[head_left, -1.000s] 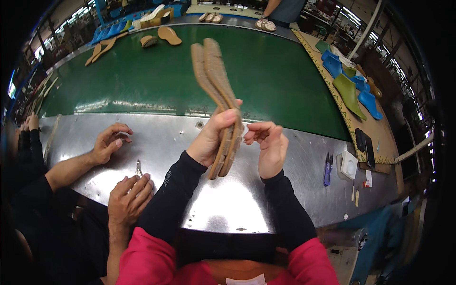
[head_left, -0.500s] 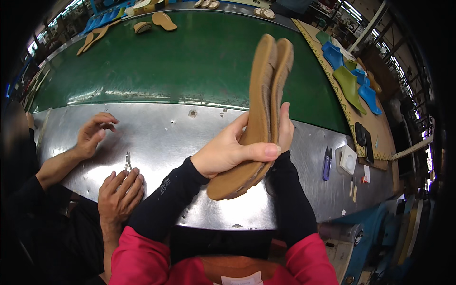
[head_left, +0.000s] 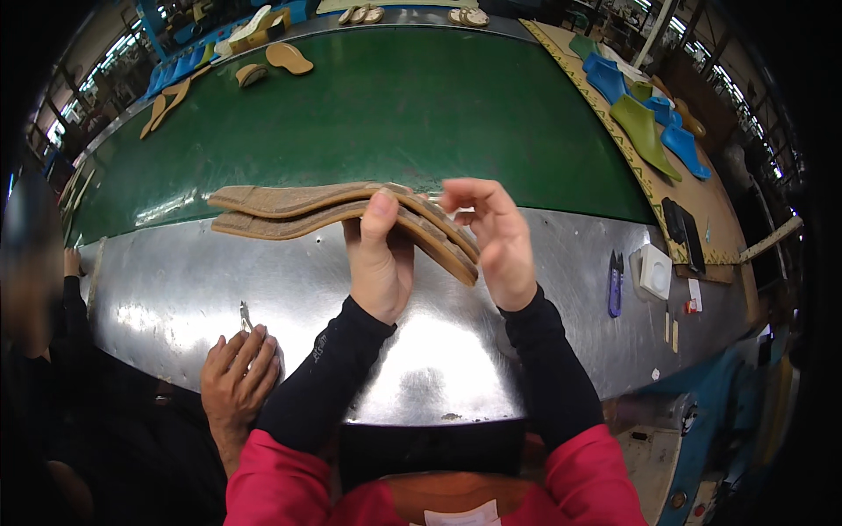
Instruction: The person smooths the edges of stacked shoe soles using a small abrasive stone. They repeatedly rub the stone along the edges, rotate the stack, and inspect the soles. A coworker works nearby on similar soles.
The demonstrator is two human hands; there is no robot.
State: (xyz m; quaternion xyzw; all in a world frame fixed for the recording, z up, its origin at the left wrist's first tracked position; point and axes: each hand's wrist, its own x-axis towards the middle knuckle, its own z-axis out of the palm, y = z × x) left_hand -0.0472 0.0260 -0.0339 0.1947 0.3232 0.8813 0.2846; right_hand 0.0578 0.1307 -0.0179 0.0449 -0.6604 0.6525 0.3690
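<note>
1. The left hand (head_left: pixel 379 263) grips a pair of flat tan shoe soles (head_left: pixel 338 210) stacked together, thumb on top and fingers underneath, over the far edge of the shiny metal worktop (head_left: pixel 421 351).
2. The soles lie roughly level and reach out to the left, along the near edge of the green conveyor belt (head_left: pixel 395 105).
3. The right hand (head_left: pixel 495 237) is open, fingers curled loosely, touching the soles' right end.
4. A co-worker's hand (head_left: pixel 239 368) rests at the worktop's near left edge.
5. Purple snips (head_left: pixel 615 282) lie near the worktop's right end.
</note>
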